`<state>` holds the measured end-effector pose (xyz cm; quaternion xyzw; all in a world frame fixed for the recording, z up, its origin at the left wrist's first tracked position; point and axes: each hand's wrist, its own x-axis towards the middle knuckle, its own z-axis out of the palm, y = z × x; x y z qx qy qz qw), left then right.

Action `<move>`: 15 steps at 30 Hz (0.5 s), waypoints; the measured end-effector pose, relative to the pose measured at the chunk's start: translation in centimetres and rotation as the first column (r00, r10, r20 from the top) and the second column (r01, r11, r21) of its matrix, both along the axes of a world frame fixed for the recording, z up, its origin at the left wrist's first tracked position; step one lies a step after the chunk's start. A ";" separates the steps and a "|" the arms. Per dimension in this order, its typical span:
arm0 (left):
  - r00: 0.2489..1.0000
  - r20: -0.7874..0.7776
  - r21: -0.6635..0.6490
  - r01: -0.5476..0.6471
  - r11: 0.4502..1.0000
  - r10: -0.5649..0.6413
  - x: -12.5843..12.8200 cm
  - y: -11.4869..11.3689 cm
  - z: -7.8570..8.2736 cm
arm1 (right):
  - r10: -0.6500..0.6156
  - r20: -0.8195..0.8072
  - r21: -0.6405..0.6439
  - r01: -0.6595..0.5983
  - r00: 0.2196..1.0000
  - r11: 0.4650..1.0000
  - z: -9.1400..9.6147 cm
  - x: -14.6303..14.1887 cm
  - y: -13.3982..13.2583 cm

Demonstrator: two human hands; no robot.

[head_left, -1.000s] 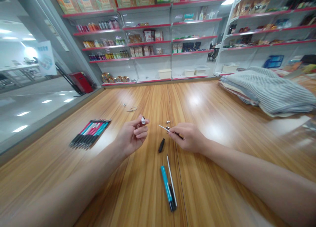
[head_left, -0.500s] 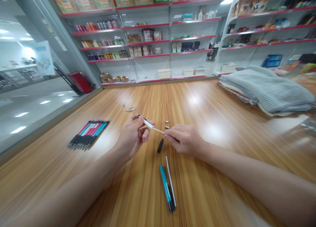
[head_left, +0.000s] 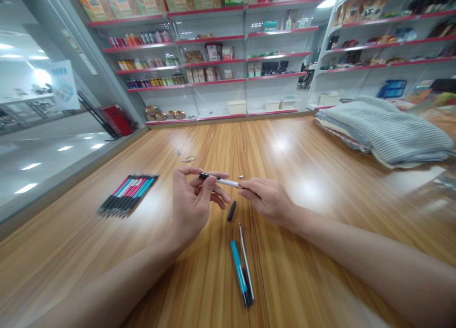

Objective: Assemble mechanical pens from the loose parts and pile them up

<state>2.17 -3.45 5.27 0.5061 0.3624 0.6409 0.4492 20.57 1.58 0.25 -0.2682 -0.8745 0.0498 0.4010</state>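
Refill, exposed 0.5 s ago, now hidden; insertion looks nearly complete. Left hand (head_left: 192, 207) grips white pen barrel (head_left: 228, 182), right hand (head_left: 269, 198) pinches its end.

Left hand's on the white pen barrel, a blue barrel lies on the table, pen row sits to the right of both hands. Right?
One slip: the pen row sits to the left of both hands, per the head view. The left hand on the white pen barrel and blue barrel stand.

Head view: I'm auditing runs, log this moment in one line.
left hand: holding black-and-white slim pen barrel | right hand: pinched at its white end | nearby: black tapered tube
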 end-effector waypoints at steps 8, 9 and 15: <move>0.999 0.038 -0.062 -0.001 0.998 0.004 0.7 -0.2 -0.4 | 0.028 0.003 0.009 -0.028 1.000 1.000 0.0 0.3 0.1; 0.999 0.036 -0.073 0.004 0.997 -0.001 0.5 -0.1 -0.2 | 0.035 0.003 0.017 -0.035 0.999 0.999 0.0 0.3 0.0; 0.971 0.170 0.020 -0.174 0.985 0.168 -1.6 0.3 2.9 | -0.003 0.032 0.044 0.002 0.999 0.999 0.1 0.1 -0.1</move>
